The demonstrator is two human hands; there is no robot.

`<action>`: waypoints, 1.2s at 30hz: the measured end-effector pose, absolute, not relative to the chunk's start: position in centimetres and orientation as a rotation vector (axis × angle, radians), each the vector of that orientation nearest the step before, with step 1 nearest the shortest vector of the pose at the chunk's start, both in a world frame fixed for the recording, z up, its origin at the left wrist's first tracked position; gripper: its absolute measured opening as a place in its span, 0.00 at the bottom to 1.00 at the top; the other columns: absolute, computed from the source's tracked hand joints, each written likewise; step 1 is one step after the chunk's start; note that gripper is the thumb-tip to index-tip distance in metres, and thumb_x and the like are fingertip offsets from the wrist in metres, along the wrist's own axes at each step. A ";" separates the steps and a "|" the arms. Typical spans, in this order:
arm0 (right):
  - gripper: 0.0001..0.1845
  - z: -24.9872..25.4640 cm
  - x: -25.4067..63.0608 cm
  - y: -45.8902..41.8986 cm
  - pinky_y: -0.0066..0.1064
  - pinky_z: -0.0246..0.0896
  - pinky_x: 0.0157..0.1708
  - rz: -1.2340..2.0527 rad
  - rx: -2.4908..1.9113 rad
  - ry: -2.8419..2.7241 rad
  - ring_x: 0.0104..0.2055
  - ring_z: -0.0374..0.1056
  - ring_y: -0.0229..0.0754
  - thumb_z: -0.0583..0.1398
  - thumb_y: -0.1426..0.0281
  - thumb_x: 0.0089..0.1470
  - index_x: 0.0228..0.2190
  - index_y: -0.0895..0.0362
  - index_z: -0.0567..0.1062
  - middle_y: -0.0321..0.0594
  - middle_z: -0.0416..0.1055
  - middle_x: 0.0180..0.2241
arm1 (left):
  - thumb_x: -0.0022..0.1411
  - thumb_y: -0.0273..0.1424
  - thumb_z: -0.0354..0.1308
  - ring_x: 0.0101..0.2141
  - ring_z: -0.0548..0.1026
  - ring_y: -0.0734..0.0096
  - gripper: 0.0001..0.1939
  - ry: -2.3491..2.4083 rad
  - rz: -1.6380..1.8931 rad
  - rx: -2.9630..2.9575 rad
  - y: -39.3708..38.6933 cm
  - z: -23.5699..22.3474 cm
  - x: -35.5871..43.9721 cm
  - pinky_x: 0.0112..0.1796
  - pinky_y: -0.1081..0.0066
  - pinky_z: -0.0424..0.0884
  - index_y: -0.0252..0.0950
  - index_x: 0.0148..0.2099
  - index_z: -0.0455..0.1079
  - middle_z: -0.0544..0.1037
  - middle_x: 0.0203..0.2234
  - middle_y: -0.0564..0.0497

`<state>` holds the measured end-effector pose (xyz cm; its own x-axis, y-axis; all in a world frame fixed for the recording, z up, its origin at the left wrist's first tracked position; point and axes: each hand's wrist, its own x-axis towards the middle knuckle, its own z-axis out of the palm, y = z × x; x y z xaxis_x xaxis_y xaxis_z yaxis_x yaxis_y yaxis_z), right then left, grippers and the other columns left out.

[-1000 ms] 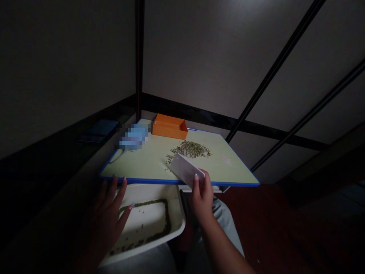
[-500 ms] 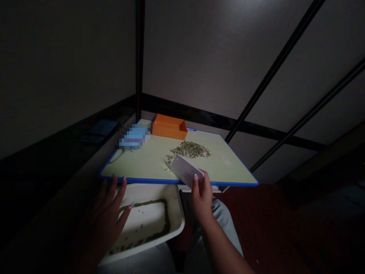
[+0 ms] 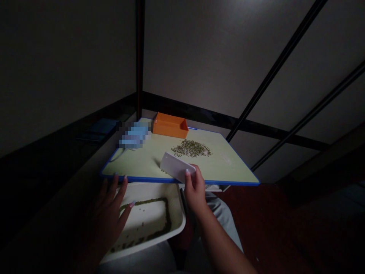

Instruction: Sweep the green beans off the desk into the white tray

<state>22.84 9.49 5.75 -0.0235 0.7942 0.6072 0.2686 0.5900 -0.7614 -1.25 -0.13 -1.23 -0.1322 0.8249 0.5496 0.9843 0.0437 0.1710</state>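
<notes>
My right hand (image 3: pixel 195 190) grips a flat white scraper (image 3: pixel 174 166) by its right end, thumb on the near face. The scraper stands tilted on a pale yellow-green board (image 3: pixel 228 167) with a blue rim, close to the front edge. A few loose grains show beside its lower left part. Farther back lies a spread heap of small greenish-brown grains (image 3: pixel 194 147). My left hand (image 3: pixel 110 211) is open, fingers spread, over the left side of a white tub (image 3: pixel 179 217), its fingertips near the board's front edge. Grains line the tub's bottom edges, with several scattered inside.
An orange open box (image 3: pixel 170 129) stands at the board's back. To its left sits a blurred-out light blue item (image 3: pixel 134 136) with a cable. Walls close in behind and on the left. The tub rests by the person's legs (image 3: pixel 222 213), below the board.
My right hand has drawn the scraper left and slightly toward the board's front edge, away from the heap, taking a few grains along. My left hand has stayed in place.
</notes>
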 end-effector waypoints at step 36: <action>0.14 6.7 21.8 12.0 0.27 0.62 0.28 0.833 -0.691 -1.699 0.29 0.65 0.38 0.56 0.56 0.59 0.36 0.55 0.72 0.35 0.68 0.28 | 0.64 0.42 0.44 0.69 0.49 0.41 0.34 -1.966 -0.775 -1.853 -0.3 -0.9 -1.2 0.61 0.45 0.61 0.36 0.69 0.49 0.55 0.69 0.39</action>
